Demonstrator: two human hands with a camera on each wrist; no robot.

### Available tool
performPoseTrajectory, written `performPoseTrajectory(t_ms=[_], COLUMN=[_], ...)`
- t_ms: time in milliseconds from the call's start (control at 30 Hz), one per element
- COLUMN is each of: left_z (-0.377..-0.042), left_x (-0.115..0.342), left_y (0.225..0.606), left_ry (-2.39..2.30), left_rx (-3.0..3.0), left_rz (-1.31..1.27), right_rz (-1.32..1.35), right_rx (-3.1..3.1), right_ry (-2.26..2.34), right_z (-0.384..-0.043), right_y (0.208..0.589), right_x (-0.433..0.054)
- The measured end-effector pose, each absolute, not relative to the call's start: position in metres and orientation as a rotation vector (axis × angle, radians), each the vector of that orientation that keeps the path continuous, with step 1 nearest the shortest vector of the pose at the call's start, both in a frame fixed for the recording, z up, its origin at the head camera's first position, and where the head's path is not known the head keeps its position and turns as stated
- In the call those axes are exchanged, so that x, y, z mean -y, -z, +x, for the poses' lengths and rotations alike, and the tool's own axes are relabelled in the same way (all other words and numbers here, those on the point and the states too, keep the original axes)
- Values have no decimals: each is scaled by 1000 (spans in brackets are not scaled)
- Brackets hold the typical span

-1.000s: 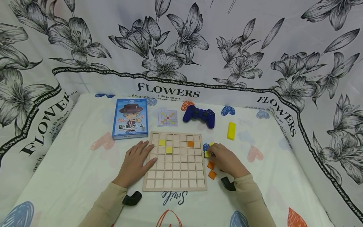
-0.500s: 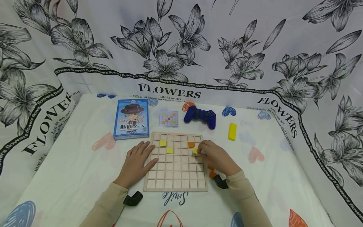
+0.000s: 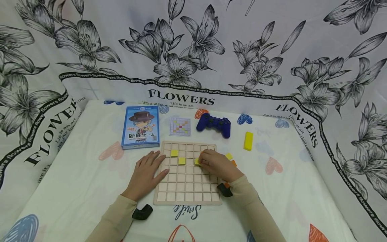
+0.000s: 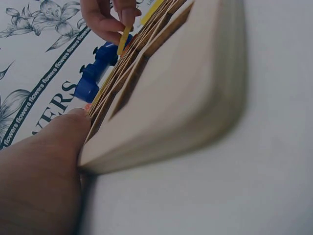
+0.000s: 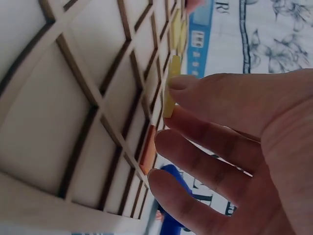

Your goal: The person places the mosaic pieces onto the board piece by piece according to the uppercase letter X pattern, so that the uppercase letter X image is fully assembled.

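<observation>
A square wooden grid board [image 3: 181, 188] lies on the white cloth, with two yellow tiles [image 3: 174, 153] set in its upper left cells. My right hand [image 3: 219, 164] is over the board's right half and pinches a yellow tile [image 5: 171, 93] between thumb and index finger; that tile is tilted on edge in the right wrist view. Behind the fingers an orange tile [image 5: 148, 149] sits in a cell, mostly hidden in the head view. Along the board's left edge my left hand [image 3: 145, 174] rests with fingers spread, the thumb reaching onto the grid.
A blue card game box [image 3: 140, 127], a small pattern card [image 3: 180, 126] and a blue game controller [image 3: 213, 125] stand behind the board. To the right lie a yellow block [image 3: 248, 141], a loose yellow tile [image 3: 228, 156] and an orange tile [image 3: 233, 163], partly covered by the right arm.
My right hand picked up a yellow tile from beside the board and carried it left over the grid. The left hand has stayed in place.
</observation>
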State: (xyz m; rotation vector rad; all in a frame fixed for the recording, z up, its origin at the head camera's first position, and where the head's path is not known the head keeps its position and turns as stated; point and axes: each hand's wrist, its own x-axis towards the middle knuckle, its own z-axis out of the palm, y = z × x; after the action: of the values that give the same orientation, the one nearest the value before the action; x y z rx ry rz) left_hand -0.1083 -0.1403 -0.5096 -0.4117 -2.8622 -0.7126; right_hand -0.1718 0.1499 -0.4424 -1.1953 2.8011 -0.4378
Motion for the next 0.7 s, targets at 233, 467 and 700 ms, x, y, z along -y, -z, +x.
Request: performPoseTrajectory(t_ms=[233,467,700], left_z=[-108,-107,-109], left_x=[140,140,140], left_y=[508,508,510], left_ry=[709,713,710], left_rx=[2860,2857,2854], left_rz=[-417,-424,-432], right_rz=[-1187,-1210,-1236], right_rx=[-2828,-2849,-2867], right_ry=[367,376,364], right_z=[-174,-173,-172], right_y=[448,452,453], right_x=[-145,-145,-144])
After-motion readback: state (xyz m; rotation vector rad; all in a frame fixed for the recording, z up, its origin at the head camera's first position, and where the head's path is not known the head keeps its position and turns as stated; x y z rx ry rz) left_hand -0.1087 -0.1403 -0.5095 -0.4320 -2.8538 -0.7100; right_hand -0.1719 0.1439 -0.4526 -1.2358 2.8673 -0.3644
